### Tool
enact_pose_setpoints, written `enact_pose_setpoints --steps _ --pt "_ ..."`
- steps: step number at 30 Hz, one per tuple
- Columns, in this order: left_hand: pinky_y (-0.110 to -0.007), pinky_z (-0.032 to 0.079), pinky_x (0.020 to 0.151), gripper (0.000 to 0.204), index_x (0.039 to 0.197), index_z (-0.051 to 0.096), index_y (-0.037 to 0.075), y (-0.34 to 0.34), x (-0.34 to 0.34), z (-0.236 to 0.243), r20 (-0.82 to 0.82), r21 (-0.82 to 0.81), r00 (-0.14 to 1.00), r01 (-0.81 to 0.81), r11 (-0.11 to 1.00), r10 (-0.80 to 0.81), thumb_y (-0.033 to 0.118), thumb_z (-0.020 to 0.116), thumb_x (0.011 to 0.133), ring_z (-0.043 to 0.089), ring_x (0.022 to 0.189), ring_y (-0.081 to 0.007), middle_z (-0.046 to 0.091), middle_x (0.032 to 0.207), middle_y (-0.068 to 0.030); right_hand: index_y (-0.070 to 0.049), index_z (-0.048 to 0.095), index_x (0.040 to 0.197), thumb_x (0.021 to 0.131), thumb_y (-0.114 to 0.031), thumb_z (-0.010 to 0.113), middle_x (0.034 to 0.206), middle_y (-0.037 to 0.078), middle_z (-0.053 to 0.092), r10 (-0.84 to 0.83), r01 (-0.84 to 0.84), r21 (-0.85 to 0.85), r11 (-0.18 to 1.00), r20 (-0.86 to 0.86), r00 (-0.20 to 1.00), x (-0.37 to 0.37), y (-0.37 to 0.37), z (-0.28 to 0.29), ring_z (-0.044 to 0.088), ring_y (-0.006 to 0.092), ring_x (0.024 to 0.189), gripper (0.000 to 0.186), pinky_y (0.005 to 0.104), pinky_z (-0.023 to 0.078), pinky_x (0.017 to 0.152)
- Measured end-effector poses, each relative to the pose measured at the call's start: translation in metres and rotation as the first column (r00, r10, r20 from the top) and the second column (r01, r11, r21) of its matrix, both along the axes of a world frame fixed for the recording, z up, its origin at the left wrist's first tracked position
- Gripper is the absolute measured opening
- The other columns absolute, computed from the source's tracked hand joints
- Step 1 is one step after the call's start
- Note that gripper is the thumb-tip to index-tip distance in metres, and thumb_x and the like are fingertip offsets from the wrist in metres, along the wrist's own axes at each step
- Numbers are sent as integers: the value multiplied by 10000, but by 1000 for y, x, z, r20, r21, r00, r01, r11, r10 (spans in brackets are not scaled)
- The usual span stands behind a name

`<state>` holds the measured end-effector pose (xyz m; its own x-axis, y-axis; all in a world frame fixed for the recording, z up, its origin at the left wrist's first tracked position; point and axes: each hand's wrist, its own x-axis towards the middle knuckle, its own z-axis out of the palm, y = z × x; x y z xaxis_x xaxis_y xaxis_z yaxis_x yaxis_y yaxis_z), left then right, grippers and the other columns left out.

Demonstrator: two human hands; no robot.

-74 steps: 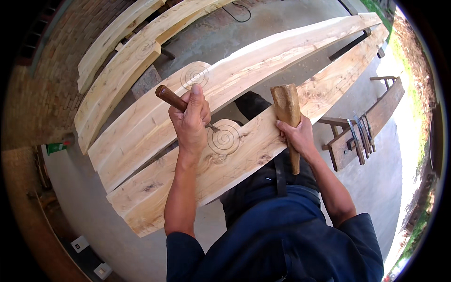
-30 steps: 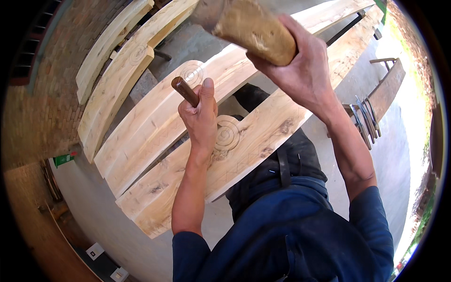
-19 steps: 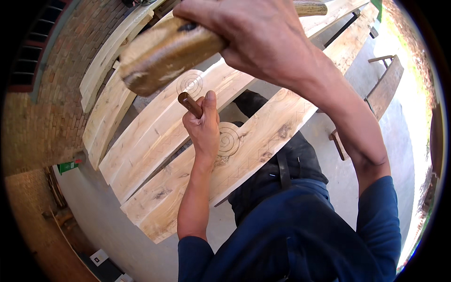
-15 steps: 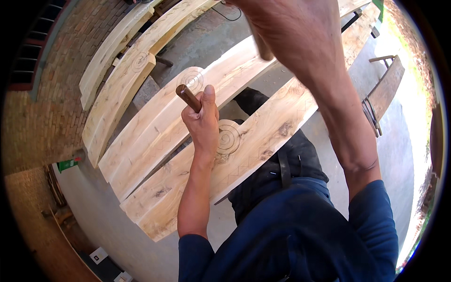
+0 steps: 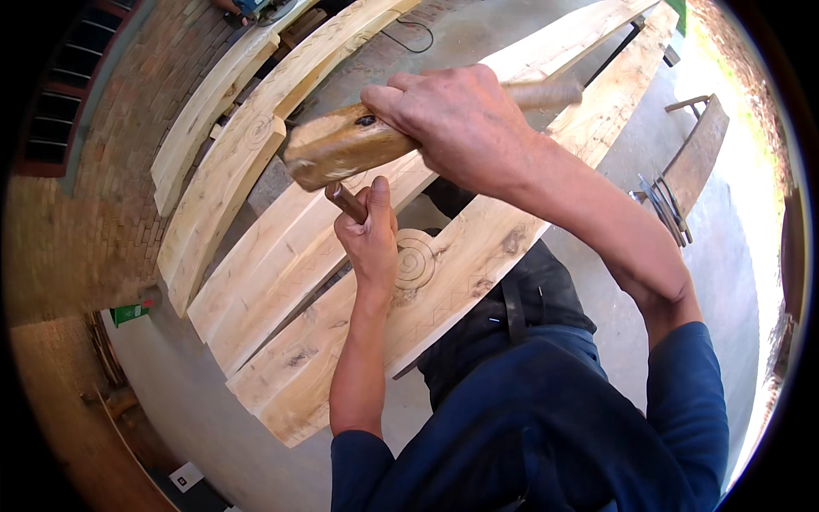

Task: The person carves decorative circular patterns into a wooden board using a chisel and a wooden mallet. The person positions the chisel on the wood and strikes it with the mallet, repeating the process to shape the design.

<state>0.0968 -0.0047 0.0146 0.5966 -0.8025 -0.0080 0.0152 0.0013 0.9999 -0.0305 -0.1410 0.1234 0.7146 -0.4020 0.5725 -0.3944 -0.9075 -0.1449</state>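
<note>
My left hand (image 5: pixel 369 239) is wrapped around the brown wooden handle of a chisel (image 5: pixel 345 203), thumb pointing up. The chisel's lower part is hidden behind the hand. In my right hand (image 5: pixel 473 128) I grip a wooden mallet (image 5: pixel 341 147); its head is at the top end of the chisel handle, and whether they touch I cannot tell. Beneath lies a long curved pale timber (image 5: pixel 478 256) with a spiral (image 5: pixel 414 260) on a rounded bump and zigzag pencil lines along it. A second such timber (image 5: pixel 256 273) runs beside it on the far side.
More curved timbers (image 5: pixel 209 200) stand at the far left, one bearing a spiral. At the top left, another person's hand (image 5: pixel 227 6) is near a blue tool (image 5: pixel 253 7). A low wooden bench (image 5: pixel 701 158) with several metal tools (image 5: pixel 670 209) stands at the right. A green box (image 5: pixel 128 313) sits by the left wall.
My right hand has swung down and to the left, bringing the mallet head to the chisel handle. My left hand stays around the chisel in nearly the same place.
</note>
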Motion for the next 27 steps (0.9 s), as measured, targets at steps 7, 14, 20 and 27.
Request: enact_pose_setpoints --steps 7,14,20,27 --pt "-250 314 538 530 731 376 166 -3 15 23 -306 -154 936 -229 961 174 471 584 1112 387 611 -85 370 695 32 -34 682 1263 833 -157 782 997 196 772 -248 45 713 699 183 951 -66 20 -59 748 371 919 459 418 580 837" --pt "-247 247 472 551 703 339 158 36 16 27 -279 -415 958 -59 908 -65 454 485 1144 295 518 -102 318 632 19 33 709 1221 818 -215 823 962 167 775 -462 166 977 134 -87 883 -102 50 -164 742 232 856 487 379 580 841" --pt "-283 229 480 605 659 321 156 55 9 -9 -166 -455 970 85 887 -177 507 487 1123 278 508 -118 295 574 19 30 711 1241 810 -222 818 935 172 776 -432 196 970 144 -117 894 -103 47 -168 744 240 820 510 382 585 819" --pt "-295 218 500 681 644 324 149 54 9 -18 -156 -501 943 181 846 -294 646 499 1076 280 523 -127 304 573 21 34 713 1231 805 -235 825 929 185 771 -436 173 974 146 -93 895 -104 45 -173 743 258 817 516 388 581 818"
